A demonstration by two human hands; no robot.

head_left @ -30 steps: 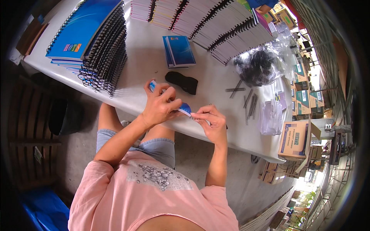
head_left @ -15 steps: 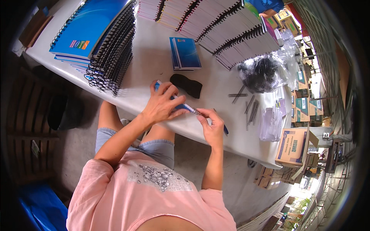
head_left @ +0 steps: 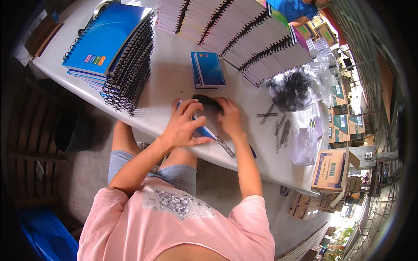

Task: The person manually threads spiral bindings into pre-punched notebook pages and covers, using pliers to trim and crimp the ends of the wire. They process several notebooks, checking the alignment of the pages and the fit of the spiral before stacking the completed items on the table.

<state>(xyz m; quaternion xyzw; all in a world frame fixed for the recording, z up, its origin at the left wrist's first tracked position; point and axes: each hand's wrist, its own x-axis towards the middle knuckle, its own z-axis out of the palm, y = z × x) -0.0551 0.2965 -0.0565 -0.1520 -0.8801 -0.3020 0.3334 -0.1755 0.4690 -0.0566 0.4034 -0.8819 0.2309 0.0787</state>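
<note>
My left hand (head_left: 185, 124) is closed around a small blue notebook (head_left: 203, 132) near the front edge of the table. A thin wire spiral (head_left: 225, 147) sticks out from the notebook's lower right end, free of my fingers. Just beyond, my right hand (head_left: 228, 114) has its fingers curled over the right end of a black soft pad (head_left: 204, 100); that end is hidden under the hand. A small stack of blue notebooks (head_left: 211, 69) lies beyond the pad. Beside my right forearm, a dark blue slim object (head_left: 252, 151) lies at the table edge.
A tall stack of blue wire-bound notebooks (head_left: 102, 41) stands at left. Rows of thick spiral-bound books (head_left: 244, 41) fill the back. Loose wire spirals (head_left: 284, 132), a plastic bag with black contents (head_left: 294, 89) and a cardboard box (head_left: 332, 170) are at right. Another person's arm (head_left: 300, 19) shows behind.
My right hand has left the notebook's wire spiral and moved away from me onto the black pad. The spiral's end now hangs free. My left hand still holds the notebook.
</note>
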